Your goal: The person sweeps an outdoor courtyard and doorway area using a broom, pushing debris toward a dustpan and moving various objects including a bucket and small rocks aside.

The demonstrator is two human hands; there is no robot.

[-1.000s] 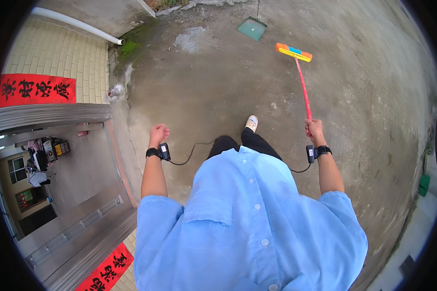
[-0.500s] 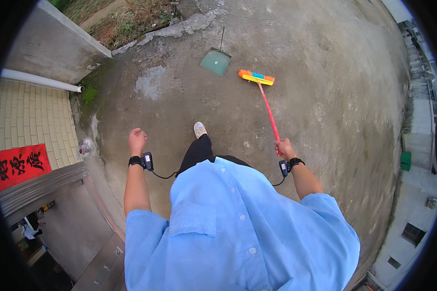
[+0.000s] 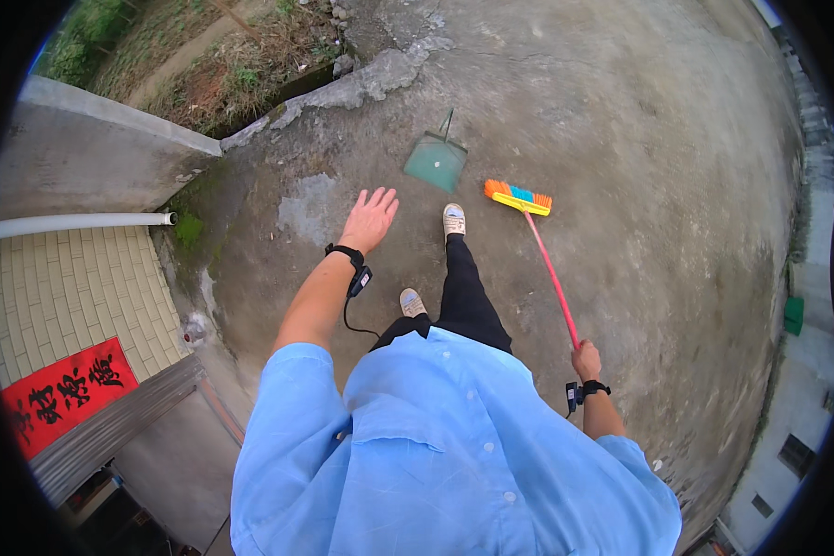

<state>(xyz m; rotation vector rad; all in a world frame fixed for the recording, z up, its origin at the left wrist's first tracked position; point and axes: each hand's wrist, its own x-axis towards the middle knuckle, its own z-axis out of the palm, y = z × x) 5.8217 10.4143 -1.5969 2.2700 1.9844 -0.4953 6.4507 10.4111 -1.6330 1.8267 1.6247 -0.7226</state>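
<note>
My right hand (image 3: 586, 360) is wrapped round the end of a broom's pink-red handle. The broom (image 3: 521, 197) has a yellow head with orange and blue bristles, and its head is out ahead of me to the right. My left hand (image 3: 371, 221) reaches forward with its fingers spread and holds nothing. Beyond it a green dustpan (image 3: 435, 163) with an upright thin handle rests on the concrete, left of the broom head. A small pale speck shows on the pan. Each wrist wears a black strap with a small device.
Worn concrete ground (image 3: 667, 232) spreads ahead and to the right. At left stand a grey wall (image 3: 102, 153), a white pipe (image 3: 79, 223) and a tiled wall with a red banner (image 3: 69, 397). A broken concrete edge (image 3: 371, 88) borders a dirt bank. Pale buildings line the far right.
I have stepped forward, one foot now near the dustpan. My left hand has swung forward and to the right, its fingers spreading. The right hand still holds the broom, now lower and farther right in view.
</note>
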